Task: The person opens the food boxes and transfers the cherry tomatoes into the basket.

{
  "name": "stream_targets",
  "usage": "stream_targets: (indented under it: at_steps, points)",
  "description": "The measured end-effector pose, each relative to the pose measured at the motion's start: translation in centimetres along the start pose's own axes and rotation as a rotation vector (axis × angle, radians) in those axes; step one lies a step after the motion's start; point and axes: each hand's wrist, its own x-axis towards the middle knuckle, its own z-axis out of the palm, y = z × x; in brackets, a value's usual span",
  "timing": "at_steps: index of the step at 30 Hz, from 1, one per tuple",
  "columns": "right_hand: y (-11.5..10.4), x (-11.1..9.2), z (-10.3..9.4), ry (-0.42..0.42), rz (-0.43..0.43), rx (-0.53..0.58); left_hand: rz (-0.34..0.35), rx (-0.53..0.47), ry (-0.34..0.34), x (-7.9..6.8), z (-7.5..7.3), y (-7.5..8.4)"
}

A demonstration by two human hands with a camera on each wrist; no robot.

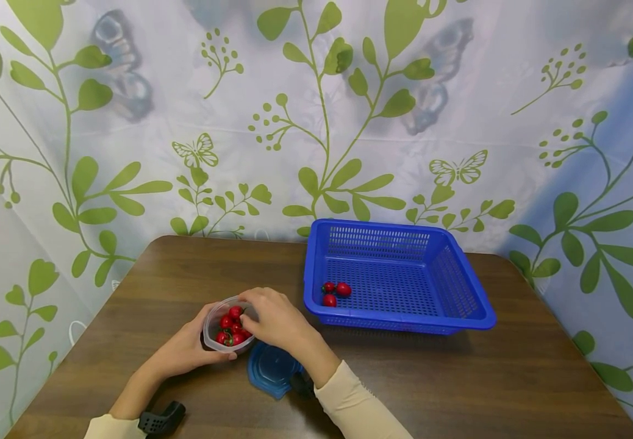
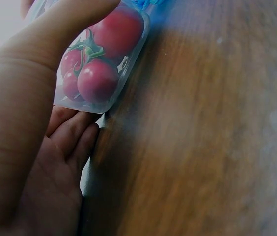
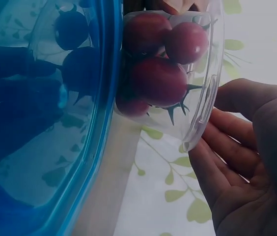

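Note:
A clear plastic container (image 1: 210, 332), tilted, holds several cherry tomatoes (image 1: 227, 321) with green stems. My left hand (image 1: 187, 347) grips it from the left, thumb along the near side and fingers round the far side. In the left wrist view the tomatoes (image 2: 98, 81) show through the wall. My right hand (image 1: 278, 320) bends over the opening from the right. In the right wrist view its fingers (image 3: 229, 128) reach in at the container's rim (image 3: 211, 93). The rim hides those fingertips, and I cannot tell whether they pinch a tomato.
A blue plastic lid (image 1: 275, 366) lies on the wooden table (image 1: 404, 384) under my right forearm. To the right stands a blue perforated basket (image 1: 404, 321) with three tomatoes (image 1: 343, 289) in its left corner. A leaf-patterned curtain (image 1: 349, 122) hangs behind the table.

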Motion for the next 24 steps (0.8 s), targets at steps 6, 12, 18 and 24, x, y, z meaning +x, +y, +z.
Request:
stream_targets:
  at_steps: [6, 12, 18, 24]
  points:
    - [-0.3, 0.0, 0.3, 0.015, -0.037, -0.026, 0.002, 0.013, 0.007, 0.0, 0.1, 0.0]
    - [-0.5, 0.0, 0.7, 0.007, -0.085, -0.050, 0.007, 0.016, 0.011, -0.1, 0.1, -0.1]
    - [-0.9, 0.0, 1.2, -0.028, -0.090, -0.097, 0.024, 0.010, 0.015, -0.1, 0.1, -0.1]
    - [-1.4, 0.1, 1.4, -0.027, -0.059, -0.130, 0.029, -0.002, 0.018, -0.1, 0.1, -0.1]
